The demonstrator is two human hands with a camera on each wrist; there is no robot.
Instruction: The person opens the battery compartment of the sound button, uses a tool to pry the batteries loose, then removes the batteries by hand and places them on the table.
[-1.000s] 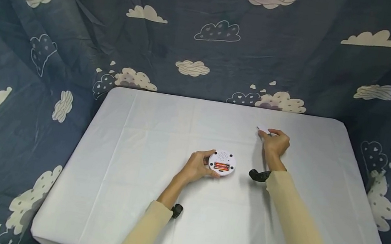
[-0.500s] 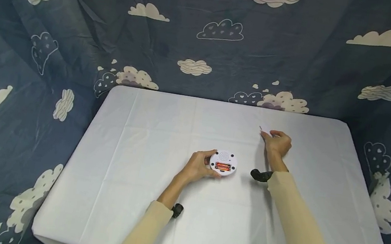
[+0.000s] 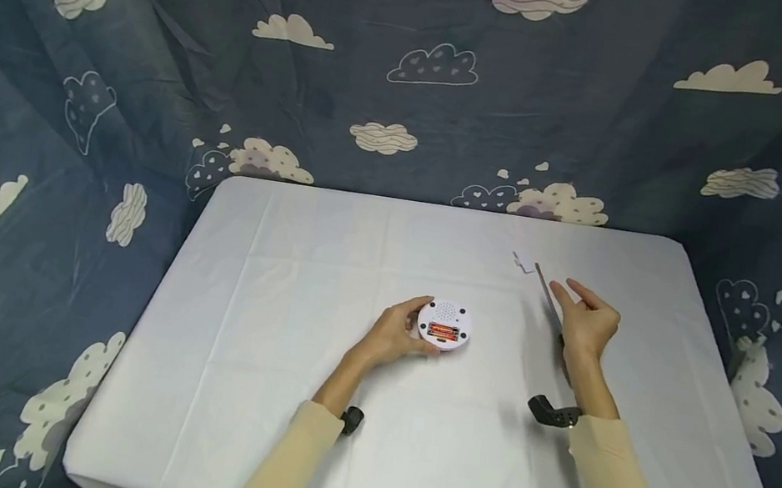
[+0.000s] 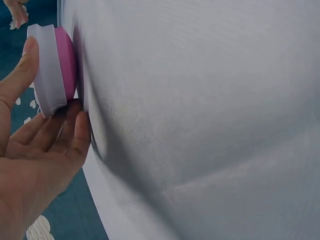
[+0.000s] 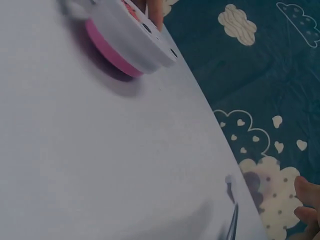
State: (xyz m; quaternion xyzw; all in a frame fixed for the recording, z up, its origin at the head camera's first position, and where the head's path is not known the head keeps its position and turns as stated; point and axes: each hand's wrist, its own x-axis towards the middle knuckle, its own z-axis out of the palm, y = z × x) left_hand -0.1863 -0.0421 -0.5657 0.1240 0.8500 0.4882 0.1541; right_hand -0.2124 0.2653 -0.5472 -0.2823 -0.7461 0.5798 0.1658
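Observation:
My left hand (image 3: pixel 393 333) grips the edge of a round white device (image 3: pixel 445 325), thumb on the near side and fingers at the far side. Its upturned face shows speaker holes, dark feet and an uncovered battery bay with red batteries (image 3: pixel 442 331). The left wrist view shows its pink underside (image 4: pixel 67 62) close over the table. My right hand (image 3: pixel 587 328) has thumb and index finger spread, with nothing between them. Left of it runs a thin pointed metal tool (image 3: pixel 550 297); its rear end is hidden near the wrist. A small white piece (image 3: pixel 525 263) with dark edges lies by its tip.
A white cloth covers the table (image 3: pixel 270 344). Beyond its far and side edges hangs a dark blue curtain (image 3: pixel 352 95) printed with clouds. Black camera mounts (image 3: pixel 551 412) are on both wrists.
The right hand has let go of the small white piece and drawn back toward the near right, its thumb and index finger parting. The left hand and the device stay in place.

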